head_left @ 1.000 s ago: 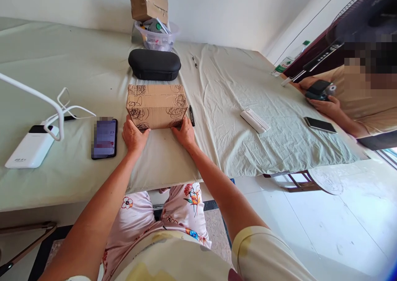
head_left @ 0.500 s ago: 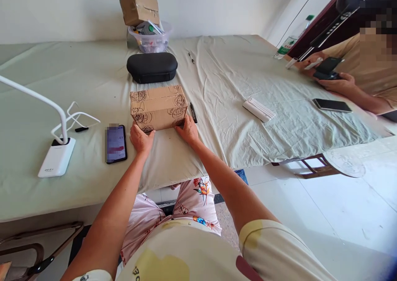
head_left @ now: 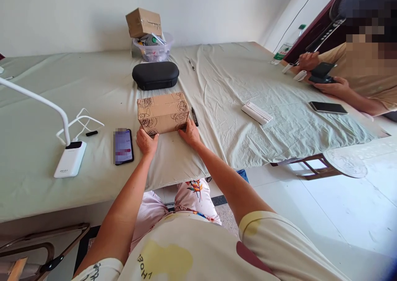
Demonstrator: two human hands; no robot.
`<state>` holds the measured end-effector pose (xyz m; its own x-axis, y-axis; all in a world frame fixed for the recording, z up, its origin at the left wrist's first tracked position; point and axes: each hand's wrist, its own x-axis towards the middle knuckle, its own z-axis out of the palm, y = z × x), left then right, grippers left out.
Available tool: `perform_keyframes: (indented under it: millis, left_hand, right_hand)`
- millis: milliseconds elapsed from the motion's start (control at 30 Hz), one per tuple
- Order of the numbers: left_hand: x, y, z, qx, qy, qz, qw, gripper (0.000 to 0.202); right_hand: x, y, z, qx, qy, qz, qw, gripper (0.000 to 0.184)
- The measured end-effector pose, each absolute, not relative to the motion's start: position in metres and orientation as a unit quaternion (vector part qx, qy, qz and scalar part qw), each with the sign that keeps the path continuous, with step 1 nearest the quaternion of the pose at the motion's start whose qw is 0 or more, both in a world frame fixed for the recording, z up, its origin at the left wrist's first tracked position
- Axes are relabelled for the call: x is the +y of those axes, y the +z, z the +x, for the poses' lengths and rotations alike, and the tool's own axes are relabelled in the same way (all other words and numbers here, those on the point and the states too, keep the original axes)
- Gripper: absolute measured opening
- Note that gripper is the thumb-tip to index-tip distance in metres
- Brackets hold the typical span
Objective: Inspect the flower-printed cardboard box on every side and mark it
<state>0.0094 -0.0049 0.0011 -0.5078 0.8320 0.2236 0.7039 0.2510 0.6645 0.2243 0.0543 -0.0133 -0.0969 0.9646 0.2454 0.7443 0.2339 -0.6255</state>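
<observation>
A small brown cardboard box [head_left: 163,112] sits on the cloth-covered table in front of me, with black scribbled circles at its corners. My left hand [head_left: 147,142] grips its near left corner, thumb along the lower front edge. At the near right corner my right hand [head_left: 190,134] holds it the same way; the fingers of both hands are partly hidden along the sides. Just right of the box lies a black marker [head_left: 194,116]. A phone [head_left: 124,146] with a lit screen lies left of my left hand.
Behind the box is a black zip case [head_left: 156,75], then a plastic basket [head_left: 156,51] topped by another carton [head_left: 144,22]. A white lamp base [head_left: 70,159] stands left. To the right are a white power bank [head_left: 257,113], a dark phone [head_left: 328,107] and a person's hands [head_left: 336,86] with a black device.
The view has shifted slightly, so the table things sit a little lower and further right. Both my hands still hold the box. The other person's upper hand has moved off the black device.
</observation>
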Motion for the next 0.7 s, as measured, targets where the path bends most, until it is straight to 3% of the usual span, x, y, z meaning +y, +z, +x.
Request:
perform_keyframes:
  millis: [333,400,467,567,700]
  left_hand:
    - [-0.036,-0.004,0.001,0.729,0.453,0.501,0.113,0.081]
    - [-0.082,-0.013,0.003,0.701,0.475,0.525,0.087,0.067]
    - [-0.141,-0.029,0.004,0.637,0.466,0.612,0.049,0.041]
    - [-0.227,-0.059,-0.002,0.551,0.345,0.759,0.046,0.023]
    - [-0.284,-0.083,-0.023,0.661,0.108,0.742,0.042,0.031]
  right_hand:
    - [0.061,-0.021,0.223,-0.733,0.151,-0.588,0.306,0.058]
    - [0.06,-0.02,0.223,-0.734,0.152,-0.584,0.31,0.058]
    - [0.058,-0.019,0.222,-0.733,0.154,-0.584,0.312,0.059]
    - [0.057,-0.017,0.222,-0.731,0.154,-0.588,0.309,0.058]
    - [0.056,-0.016,0.222,-0.732,0.157,-0.585,0.311,0.054]
